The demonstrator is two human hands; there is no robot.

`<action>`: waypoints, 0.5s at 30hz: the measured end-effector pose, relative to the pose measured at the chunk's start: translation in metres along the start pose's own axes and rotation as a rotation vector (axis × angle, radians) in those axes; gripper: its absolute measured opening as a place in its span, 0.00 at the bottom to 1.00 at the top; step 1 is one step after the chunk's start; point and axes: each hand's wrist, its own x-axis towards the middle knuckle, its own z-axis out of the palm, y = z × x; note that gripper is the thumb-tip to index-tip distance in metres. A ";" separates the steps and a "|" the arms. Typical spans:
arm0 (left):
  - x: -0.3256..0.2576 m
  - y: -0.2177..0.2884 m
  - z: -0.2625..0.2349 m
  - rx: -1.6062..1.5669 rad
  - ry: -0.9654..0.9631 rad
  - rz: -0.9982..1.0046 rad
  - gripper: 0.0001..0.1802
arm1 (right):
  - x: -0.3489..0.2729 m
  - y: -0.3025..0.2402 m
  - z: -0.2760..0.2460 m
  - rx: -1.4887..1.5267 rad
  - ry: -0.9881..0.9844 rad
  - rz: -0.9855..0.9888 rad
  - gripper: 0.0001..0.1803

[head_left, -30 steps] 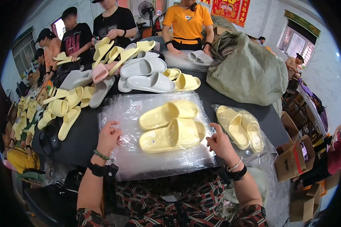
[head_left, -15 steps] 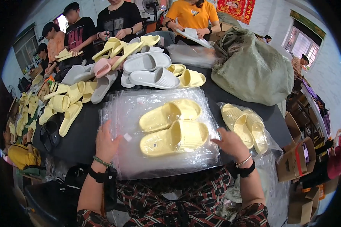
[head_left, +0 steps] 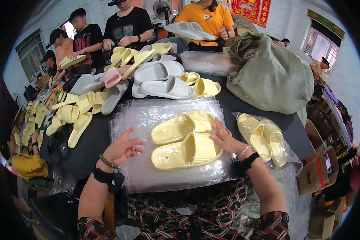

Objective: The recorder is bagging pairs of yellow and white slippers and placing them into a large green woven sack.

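Observation:
A pair of pale yellow slide sandals [head_left: 186,140] lies side by side on a stack of clear plastic bags [head_left: 148,120] spread over the dark table [head_left: 92,138]. My left hand [head_left: 122,148] rests open on the plastic just left of the sandals, fingers spread, holding nothing. My right hand [head_left: 224,137] touches the right ends of the two sandals with its fingertips. Both wrists wear dark bands.
A bagged pair of yellow sandals [head_left: 264,138] lies to the right. Grey, white, pink and yellow sandals [head_left: 156,76] pile at the back and left. A large grey-green sack [head_left: 270,76] sits back right. Several people stand across the table; cardboard boxes [head_left: 320,172] are at the right.
My left hand has lifted off the bag's front edge and now sits further left with fingers spread. My right hand moved inward to the sandals' ends. The view has tipped closer.

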 end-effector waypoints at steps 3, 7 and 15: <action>-0.004 0.008 -0.011 -0.248 -0.013 0.014 0.27 | -0.008 -0.004 -0.023 0.079 -0.092 -0.063 0.62; 0.002 0.021 -0.021 -0.654 -0.113 -0.114 0.20 | -0.015 0.003 -0.039 0.014 -0.201 -0.051 0.81; 0.026 0.026 -0.021 0.212 -0.453 -0.318 0.21 | -0.017 0.009 -0.017 -0.232 -0.320 0.028 0.92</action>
